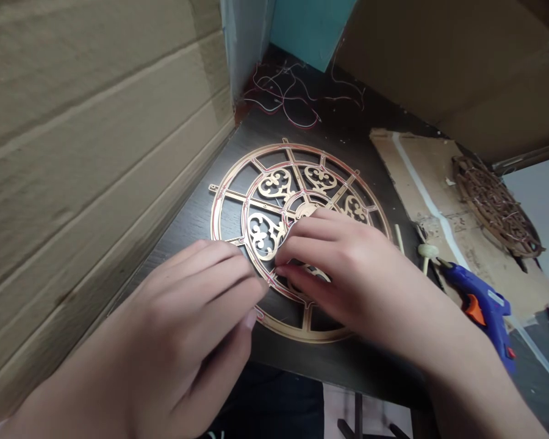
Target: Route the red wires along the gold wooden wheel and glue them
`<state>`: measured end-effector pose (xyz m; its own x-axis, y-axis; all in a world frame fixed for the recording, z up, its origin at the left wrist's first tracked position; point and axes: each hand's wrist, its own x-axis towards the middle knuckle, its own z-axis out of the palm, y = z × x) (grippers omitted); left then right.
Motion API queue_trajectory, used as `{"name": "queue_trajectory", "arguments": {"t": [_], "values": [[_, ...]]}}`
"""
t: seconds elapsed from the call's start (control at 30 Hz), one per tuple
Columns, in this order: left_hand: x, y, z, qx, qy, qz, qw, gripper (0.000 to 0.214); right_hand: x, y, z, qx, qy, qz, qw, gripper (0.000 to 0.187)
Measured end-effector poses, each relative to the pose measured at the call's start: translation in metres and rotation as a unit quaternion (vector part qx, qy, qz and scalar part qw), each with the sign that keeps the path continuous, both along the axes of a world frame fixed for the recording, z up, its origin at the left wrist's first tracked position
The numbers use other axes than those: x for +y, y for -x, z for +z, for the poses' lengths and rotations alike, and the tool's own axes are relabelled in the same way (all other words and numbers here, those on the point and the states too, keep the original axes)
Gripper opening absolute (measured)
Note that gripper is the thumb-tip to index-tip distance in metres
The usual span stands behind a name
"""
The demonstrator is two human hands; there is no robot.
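A round, gold-coloured wooden openwork wheel (308,335) with spokes and scroll cut-outs lies flat on the dark table. Thin red and white wire (246,228) runs along its rings. Over its lower left rim, my left hand (196,323) is closed, fingers bent and pressed together; its fingertips are partly hidden. My right hand (343,262) reaches across the middle of the wheel, its thumb and fingers pinched at the inner ring where the wire runs. The hand covers part of the hub and the lower right scrolls.
Loose red and white wires (297,100) tangle at the back. On the right are a blue glue gun (485,305) with an orange trigger, a small wooden mallet-like piece (427,250), a cardboard sheet (402,158) and a brown round openwork piece (496,204). A cardboard wall (105,134) borders the left.
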<state>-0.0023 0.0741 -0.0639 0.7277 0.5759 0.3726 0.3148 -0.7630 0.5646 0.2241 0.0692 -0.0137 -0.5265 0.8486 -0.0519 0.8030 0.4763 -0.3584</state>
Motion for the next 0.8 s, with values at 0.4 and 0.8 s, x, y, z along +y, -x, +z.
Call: {"name": "queue_trajectory", "arguments": {"t": [0.4,0.8], "values": [[0.006,-0.020,0.011,0.098,0.001,0.107,0.989,0.021,0.008,0.003,0.003,-0.018,0.008,0.028,0.999,0.014],[0.020,-0.018,0.018,0.159,0.003,0.123,0.980,0.026,0.002,0.010,-0.001,-0.012,0.015,0.012,1.000,0.016]]}}
